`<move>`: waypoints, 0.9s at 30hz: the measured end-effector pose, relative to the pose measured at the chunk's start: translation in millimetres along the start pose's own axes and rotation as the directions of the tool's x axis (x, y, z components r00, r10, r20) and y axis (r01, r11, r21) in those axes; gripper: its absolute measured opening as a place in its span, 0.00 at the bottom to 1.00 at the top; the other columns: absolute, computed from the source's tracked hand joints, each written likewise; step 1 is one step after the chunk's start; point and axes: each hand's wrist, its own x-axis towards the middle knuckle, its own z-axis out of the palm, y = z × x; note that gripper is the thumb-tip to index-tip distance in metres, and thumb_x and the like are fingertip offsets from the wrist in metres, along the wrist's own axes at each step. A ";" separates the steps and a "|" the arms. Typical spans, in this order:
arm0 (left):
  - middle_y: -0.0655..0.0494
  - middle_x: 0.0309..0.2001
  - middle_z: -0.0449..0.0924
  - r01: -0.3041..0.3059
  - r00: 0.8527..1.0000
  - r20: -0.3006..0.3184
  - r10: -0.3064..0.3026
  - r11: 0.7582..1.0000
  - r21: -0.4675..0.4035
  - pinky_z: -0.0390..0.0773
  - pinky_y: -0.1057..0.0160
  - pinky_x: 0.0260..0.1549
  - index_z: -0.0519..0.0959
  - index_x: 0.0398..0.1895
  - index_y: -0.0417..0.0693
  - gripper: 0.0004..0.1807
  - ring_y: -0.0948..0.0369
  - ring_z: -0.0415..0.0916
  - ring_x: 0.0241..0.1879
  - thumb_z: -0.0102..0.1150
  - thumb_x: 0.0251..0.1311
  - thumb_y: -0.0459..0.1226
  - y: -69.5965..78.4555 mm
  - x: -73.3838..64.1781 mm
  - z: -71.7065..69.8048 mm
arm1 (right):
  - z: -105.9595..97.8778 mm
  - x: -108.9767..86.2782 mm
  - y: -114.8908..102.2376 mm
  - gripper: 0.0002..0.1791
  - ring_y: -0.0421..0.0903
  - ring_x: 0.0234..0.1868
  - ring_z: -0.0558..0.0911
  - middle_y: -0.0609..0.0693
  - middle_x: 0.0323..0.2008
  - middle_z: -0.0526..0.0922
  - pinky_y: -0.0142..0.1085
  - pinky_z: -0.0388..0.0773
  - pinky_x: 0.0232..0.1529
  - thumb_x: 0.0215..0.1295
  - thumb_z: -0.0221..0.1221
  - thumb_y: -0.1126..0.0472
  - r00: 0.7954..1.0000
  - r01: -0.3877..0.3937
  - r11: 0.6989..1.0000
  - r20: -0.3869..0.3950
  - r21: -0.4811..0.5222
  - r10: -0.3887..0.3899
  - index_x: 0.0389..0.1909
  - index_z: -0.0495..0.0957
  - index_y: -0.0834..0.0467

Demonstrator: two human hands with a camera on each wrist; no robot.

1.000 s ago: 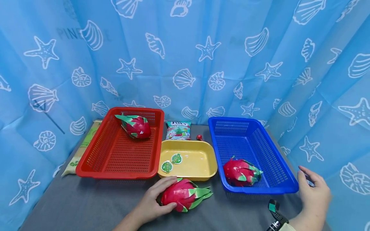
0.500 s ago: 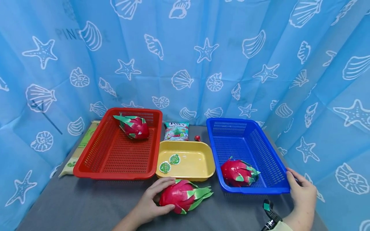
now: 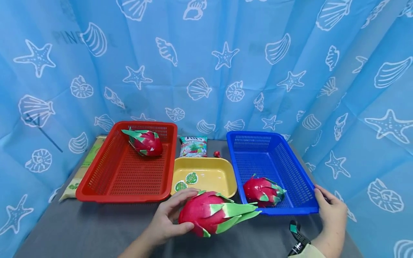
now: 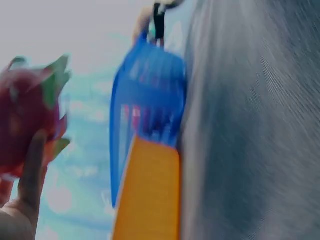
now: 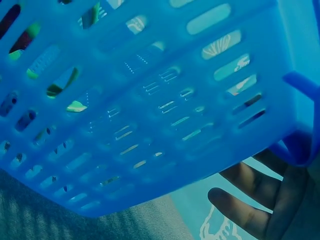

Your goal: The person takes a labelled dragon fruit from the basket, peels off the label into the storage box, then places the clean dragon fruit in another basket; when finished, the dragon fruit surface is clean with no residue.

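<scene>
My left hand grips a pink dragon fruit by its rounded end, raised over the front of the table. Its green leaf tips point right and overlap the blue basket's near edge in the head view. In the left wrist view the dragon fruit is blurred, with a finger against it. My right hand holds the front right corner of the blue basket, thumb at the rim. From the right wrist, fingers show below the rim of the basket. A second dragon fruit lies inside that basket.
A red basket at left holds another dragon fruit. Between the baskets stands a yellow tray with two green stickers. Behind it are a candy bag and a small red item. A green-beige packet lies far left.
My left hand has lifted the dragon fruit from the table and moved it slightly right. My right hand has closed onto the blue basket's corner, which has shifted a little left. The head view turned slightly.
</scene>
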 end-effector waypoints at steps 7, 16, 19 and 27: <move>0.40 0.68 0.68 0.000 1.000 -0.028 -0.001 0.999 -0.032 0.83 0.49 0.48 0.70 0.70 0.38 0.37 0.48 0.67 0.67 0.73 0.56 0.29 14.9 38.2 7.2 | -8.2 1.9 1.8 0.32 0.24 0.34 0.70 0.54 0.59 0.82 0.18 0.70 0.29 0.73 0.57 0.40 0.999 -0.006 0.999 -0.047 0.042 0.008 0.66 0.78 0.58; 0.45 0.70 0.66 -0.010 0.999 -0.043 0.010 1.000 -0.008 0.83 0.49 0.49 0.70 0.72 0.45 0.38 0.42 0.64 0.68 0.73 0.56 0.29 12.9 90.9 22.3 | -6.6 0.5 1.0 0.34 0.59 0.61 0.76 0.63 0.65 0.76 0.22 0.71 0.35 0.75 0.52 0.38 1.000 -0.001 1.000 -0.015 0.003 0.001 0.68 0.76 0.58; 0.47 0.69 0.67 -0.012 0.999 -0.047 0.010 0.999 -0.053 0.83 0.47 0.49 0.71 0.72 0.44 0.38 0.43 0.66 0.67 0.72 0.56 0.27 8.6 108.2 30.6 | -4.1 -1.1 0.6 0.34 0.61 0.63 0.75 0.63 0.66 0.75 0.31 0.78 0.44 0.76 0.51 0.38 1.000 -0.009 1.000 -0.005 0.024 0.009 0.69 0.75 0.58; 0.52 0.68 0.68 0.020 0.998 -0.051 -0.022 0.999 -0.046 0.84 0.49 0.46 0.73 0.71 0.48 0.34 0.47 0.71 0.63 0.70 0.60 0.28 -8.2 149.3 54.3 | 2.1 -3.4 -0.2 0.35 0.64 0.66 0.73 0.66 0.68 0.72 0.59 0.68 0.65 0.76 0.50 0.37 1.000 -0.003 0.996 0.022 0.086 0.001 0.69 0.74 0.60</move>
